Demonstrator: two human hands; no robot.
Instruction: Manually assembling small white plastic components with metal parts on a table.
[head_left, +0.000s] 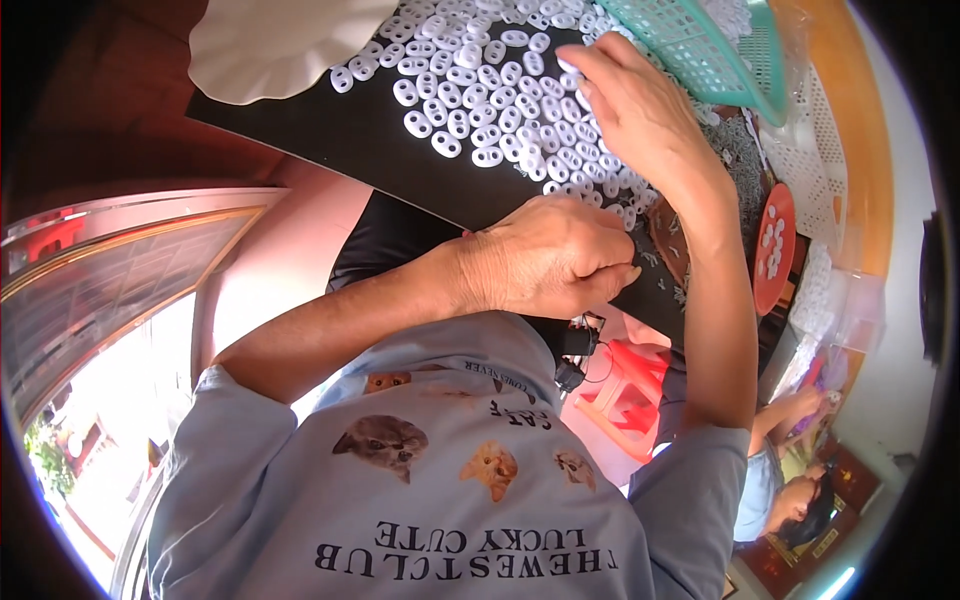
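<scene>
Many small white oval plastic pieces, each with two holes (459,124), lie spread over a dark tabletop (290,125). My right hand (645,120) reaches over the right part of this spread, its thumb and forefinger apart and their tips at the pieces. Closer to my body, my left hand (560,255) is closed at the table's near edge, thumb pressed against curled fingers. Whatever it may hold is hidden inside the fingers. A few of the white pieces lie just beyond its knuckles.
A cream dish with a wavy rim (285,45) stands at the far left. A green plastic basket (700,50) is at the far right, near a red dish (775,250) with white pieces. Below the table is a red stool (625,400). Another person (790,490) sits at lower right.
</scene>
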